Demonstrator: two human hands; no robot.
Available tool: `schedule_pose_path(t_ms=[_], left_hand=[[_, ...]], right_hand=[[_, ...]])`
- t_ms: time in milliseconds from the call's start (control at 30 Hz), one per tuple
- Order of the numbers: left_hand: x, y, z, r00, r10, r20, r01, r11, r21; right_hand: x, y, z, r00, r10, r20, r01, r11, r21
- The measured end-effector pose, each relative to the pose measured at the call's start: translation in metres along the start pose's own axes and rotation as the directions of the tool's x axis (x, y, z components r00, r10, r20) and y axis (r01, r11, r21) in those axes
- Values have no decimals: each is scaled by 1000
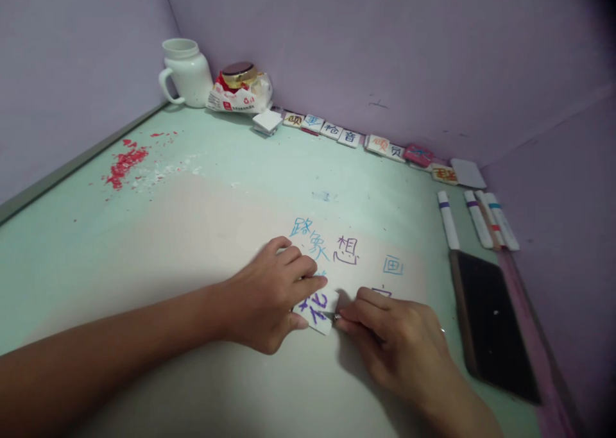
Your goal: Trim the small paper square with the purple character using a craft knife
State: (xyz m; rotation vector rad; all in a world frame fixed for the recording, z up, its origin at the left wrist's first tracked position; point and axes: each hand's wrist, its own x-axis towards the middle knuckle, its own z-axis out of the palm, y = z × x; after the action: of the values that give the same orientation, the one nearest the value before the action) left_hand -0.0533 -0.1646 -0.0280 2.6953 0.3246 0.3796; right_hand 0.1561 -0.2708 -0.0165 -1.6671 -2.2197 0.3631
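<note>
A white square tile [316, 311] with a purple Chinese character lies at the middle front of the table. My left hand [279, 290] reaches in from the left and grips the tile between thumb and fingers. From the right, my right hand [399, 335] pinches a small pointed blade [332, 315], its tip against the tile's right side by the purple strokes. Most of the blade is hidden by my fingers. Chinese characters in blue and purple [347, 250] are written on the tabletop just beyond both hands.
A dark phone [493, 322] lies at the right, with several markers [479, 220] behind it. Lettered tiles [332, 130] line the back wall. A white mug [187, 72] and a wrapped jar [240, 90] stand back left, near red and white shavings [128, 165].
</note>
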Motion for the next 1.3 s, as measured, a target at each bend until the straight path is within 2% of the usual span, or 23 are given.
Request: schedule_pose_path(t_ms=[167,267,367,533,767,967,1300], left_hand=[[0,1,0,1000,-11,-5,11,1000,6],[0,1,-1,1000,-9,4,9,1000,0],[1,1,-2,1000,-4,3,4,1000,0],[1,1,-3,1000,-5,10,6,1000,-10],[1,0,0,1000,7,-1,-7,1000,5],[0,0,0,1000,20,-4,-20,1000,12],[-1,-2,2,1000,21,-15,-20,1000,14]], right_hand=[[-9,-2,11,992,50,-116,-48,999,21],[-11,-5,16,978,35,-206,-47,997,-58],[-10,-10,17,971,16,-239,-48,991,-126],[-5,-13,14,980,-20,-199,-19,981,-192],[0,-6,5,996,-50,-71,41,991,-127],[4,-4,-1,995,-95,-34,91,991,-97],[-1,-3,2,998,-67,-20,66,997,-32]])
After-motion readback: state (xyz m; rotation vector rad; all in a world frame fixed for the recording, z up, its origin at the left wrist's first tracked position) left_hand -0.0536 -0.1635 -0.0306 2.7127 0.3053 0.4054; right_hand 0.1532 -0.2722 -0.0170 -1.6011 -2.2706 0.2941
